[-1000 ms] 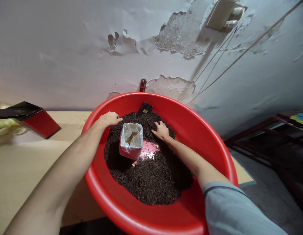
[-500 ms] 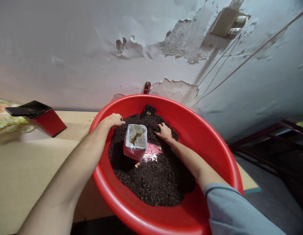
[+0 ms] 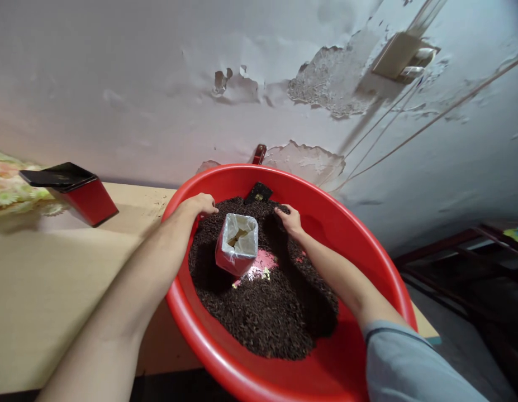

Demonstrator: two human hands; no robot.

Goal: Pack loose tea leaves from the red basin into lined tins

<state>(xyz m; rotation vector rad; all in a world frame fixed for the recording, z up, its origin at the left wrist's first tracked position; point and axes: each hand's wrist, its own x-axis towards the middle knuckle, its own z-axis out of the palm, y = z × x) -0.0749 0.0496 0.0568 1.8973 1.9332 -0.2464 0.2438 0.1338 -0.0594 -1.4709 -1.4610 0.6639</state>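
Observation:
A wide red basin [image 3: 370, 254] holds a heap of dark loose leaves [image 3: 262, 312]. A small red box lined with a clear plastic bag [image 3: 237, 245] stands tilted in the heap, its mouth open. My left hand [image 3: 200, 204] rests at the heap's far-left edge, just left of the box, fingers curled down into the leaves. My right hand [image 3: 289, 219] lies cupped on the leaves to the right of the box, fingers apart and pointing left. A small black object [image 3: 259, 192] sticks out of the heap at the back between my hands.
The basin sits on a pale wooden table [image 3: 41, 279] against a peeling wall. A red box with a black lid [image 3: 80, 195] stands at the far left beside a flowered cloth [image 3: 7, 187]. A red handle [image 3: 259, 153] shows behind the basin. Dark furniture stands at the lower right.
My right hand has slid back and to the right over the leaves, away from the box. My left hand stays at the heap's edge. The view has shifted a little.

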